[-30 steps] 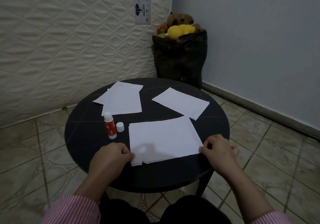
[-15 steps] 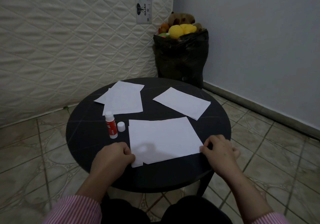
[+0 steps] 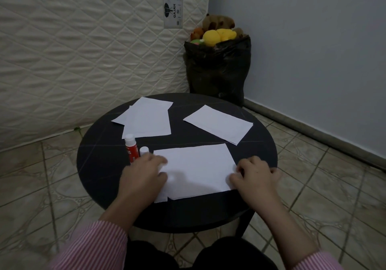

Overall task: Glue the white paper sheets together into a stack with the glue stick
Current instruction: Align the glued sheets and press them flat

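Round dark tabletop (image 3: 100, 161) seen from above and in front, with white paper sheets in three groups. The near stack of sheets (image 3: 196, 169) lies at the near edge, its lower layers showing as offset corners at the near-left. The left hand (image 3: 144, 178) rests on the stack's left margin, fingers (image 3: 160, 161) spread flat and blurred, the grip open and clamped on nothing. The right hand (image 3: 257, 175) sits at the stack's right margin with fingers curled together against the paper edge; whether it pinches the sheet cannot be told.

The glue stick (image 3: 131, 147), white-topped with a red label, stands upright just beside the stack's far-left corner, its base hidden behind the left hand. Its white cap (image 3: 144, 150) stands touching or just beside it, between stick and stack.

Two overlapping sheets (image 3: 149, 119) lie toward the far-left edge; a further sheet (image 3: 218, 124), angled, lies toward the far-right edge, well apart from the near stack.

Behind the tabletop: a quilted mattress (image 3: 83, 50) leaning upright and a black bag (image 3: 217, 71) holding soft toys (image 3: 217, 33) in the room's corner.
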